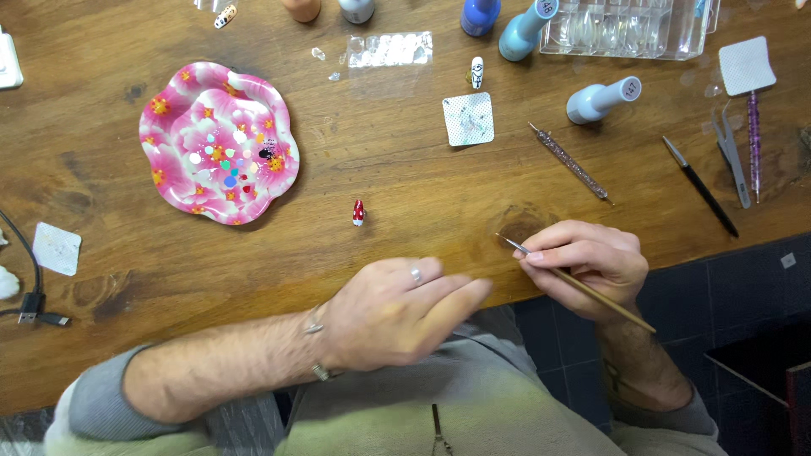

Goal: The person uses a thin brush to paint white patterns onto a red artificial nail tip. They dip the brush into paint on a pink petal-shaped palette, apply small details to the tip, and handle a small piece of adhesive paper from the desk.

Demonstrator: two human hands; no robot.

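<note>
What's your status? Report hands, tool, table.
Right hand grips thin brush, tip pointing left. Left hand empty, flat at table edge. Small red nail tip beside pink flowered plate, untouched.

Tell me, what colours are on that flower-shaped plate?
The plate is pink and white with orange-centred flowers and small paint dots. The head view shows it best.

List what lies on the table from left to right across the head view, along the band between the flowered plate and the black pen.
Flowered plate → small red painted nail tip → square white pad with paint specks → glittery dotting tool → pale blue polish bottle lying on its side → black pen.
</note>
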